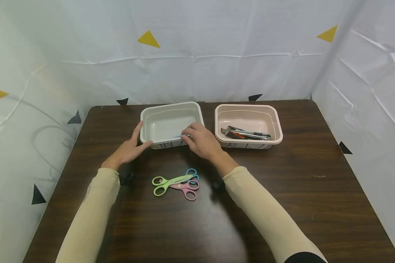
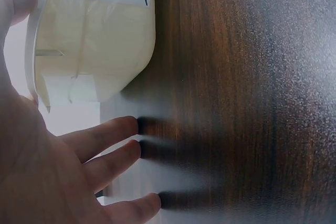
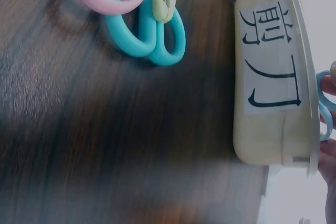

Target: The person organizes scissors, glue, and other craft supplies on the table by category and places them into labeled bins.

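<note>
A light grey bin (image 1: 148, 120) stands at the back of the table, its front labelled 剪刀. My left hand (image 1: 128, 148) touches its left front corner, thumb at the front rim and the other fingers extended. In the left wrist view, three of its fingers spread beside the bin. At the bin's right front, my right hand (image 1: 204, 142) pinches light blue scissors (image 3: 329, 124) by their handle loops; the blades are mostly hidden. Nearer on the table, green scissors (image 1: 175, 180), pink scissors (image 1: 185, 186) and a second blue pair (image 3: 149, 30) lie overlapping.
Right of the grey bin stands a pink bin (image 1: 277, 124), also labelled in front, with several utility knives (image 1: 250, 134) inside. White sheeting (image 1: 197, 80) with yellow and black triangles surrounds the back and sides of the dark wooden table (image 1: 299, 204).
</note>
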### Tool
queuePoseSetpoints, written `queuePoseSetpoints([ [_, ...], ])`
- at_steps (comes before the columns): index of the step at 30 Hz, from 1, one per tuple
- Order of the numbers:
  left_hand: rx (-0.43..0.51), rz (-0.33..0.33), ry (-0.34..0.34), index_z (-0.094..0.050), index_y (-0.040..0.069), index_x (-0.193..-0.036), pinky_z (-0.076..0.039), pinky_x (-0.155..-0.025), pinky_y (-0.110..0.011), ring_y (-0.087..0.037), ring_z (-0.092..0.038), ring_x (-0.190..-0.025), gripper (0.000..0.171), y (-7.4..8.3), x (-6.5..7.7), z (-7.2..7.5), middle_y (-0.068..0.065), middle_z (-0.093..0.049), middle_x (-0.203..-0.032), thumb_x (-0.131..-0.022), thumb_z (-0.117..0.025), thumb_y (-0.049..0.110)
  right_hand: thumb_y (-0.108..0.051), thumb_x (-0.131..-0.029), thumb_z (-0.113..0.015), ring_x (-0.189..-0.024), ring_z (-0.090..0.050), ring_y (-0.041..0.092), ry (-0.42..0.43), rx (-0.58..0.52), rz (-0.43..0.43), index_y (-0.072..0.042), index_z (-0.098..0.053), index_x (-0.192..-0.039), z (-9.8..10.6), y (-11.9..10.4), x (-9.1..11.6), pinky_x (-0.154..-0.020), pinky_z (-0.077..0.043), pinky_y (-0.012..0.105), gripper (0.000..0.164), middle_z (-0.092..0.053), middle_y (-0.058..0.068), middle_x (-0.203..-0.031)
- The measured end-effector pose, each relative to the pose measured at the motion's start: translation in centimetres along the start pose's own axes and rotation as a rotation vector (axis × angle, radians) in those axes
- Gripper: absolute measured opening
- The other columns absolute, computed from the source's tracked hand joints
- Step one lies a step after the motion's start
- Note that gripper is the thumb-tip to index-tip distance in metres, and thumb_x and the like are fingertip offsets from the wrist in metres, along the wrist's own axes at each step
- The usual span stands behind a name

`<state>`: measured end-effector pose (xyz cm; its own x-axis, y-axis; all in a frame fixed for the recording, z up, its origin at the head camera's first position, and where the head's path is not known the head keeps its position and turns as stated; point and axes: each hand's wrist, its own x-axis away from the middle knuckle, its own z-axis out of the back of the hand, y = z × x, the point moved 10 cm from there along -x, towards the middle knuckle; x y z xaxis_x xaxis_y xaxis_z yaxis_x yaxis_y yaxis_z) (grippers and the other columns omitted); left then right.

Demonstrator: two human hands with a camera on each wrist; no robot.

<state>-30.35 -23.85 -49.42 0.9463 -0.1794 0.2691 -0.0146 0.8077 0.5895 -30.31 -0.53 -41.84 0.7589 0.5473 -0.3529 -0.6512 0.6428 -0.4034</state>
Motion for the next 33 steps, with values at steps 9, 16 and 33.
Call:
queuePoseSetpoints([
  [9,0.0,0.007,-0.002,0.023,0.044,-0.15,-0.035,-0.097,-0.07,-0.057,-0.042,-0.125,0.093,-0.1,0.0,0.0,-0.037,-0.028,-0.149,-0.091,-0.043,0.072,-0.023,-0.102,-0.053,-0.092,-0.059,0.017,-0.019,-0.007,-0.012,-0.012,-0.071,-0.11,-0.5,0.2,-0.1,-0.087,-0.047,0.034,0.023,-0.065,0.0,-0.1],
  [16,0.005,0.006,-0.007,0.024,0.043,-0.15,-0.034,-0.097,-0.07,-0.057,-0.04,-0.127,0.094,-0.1,0.1,0.0,-0.035,-0.026,-0.151,-0.091,-0.043,0.072,-0.022,-0.103,-0.05,-0.102,-0.06,0.018,-0.072,0.009,-0.042,-0.01,-0.07,-0.115,-0.9,0.4,-0.3,-0.094,-0.046,0.034,0.026,-0.068,0.002,-0.107],
  [33,0.008,0.006,-0.007,0.024,0.046,-0.149,-0.035,-0.096,-0.069,-0.056,-0.042,-0.127,0.094,-0.4,-0.2,-0.2,-0.034,-0.027,-0.151,-0.09,-0.043,0.073,-0.013,-0.1,-0.053,-0.112,-0.061,0.017,-0.083,0.016,-0.021,-0.006,-0.07,-0.117,-1.3,0.6,-0.2,-0.115,-0.023,0.036,0.025,-0.07,0.004,-0.112],
])
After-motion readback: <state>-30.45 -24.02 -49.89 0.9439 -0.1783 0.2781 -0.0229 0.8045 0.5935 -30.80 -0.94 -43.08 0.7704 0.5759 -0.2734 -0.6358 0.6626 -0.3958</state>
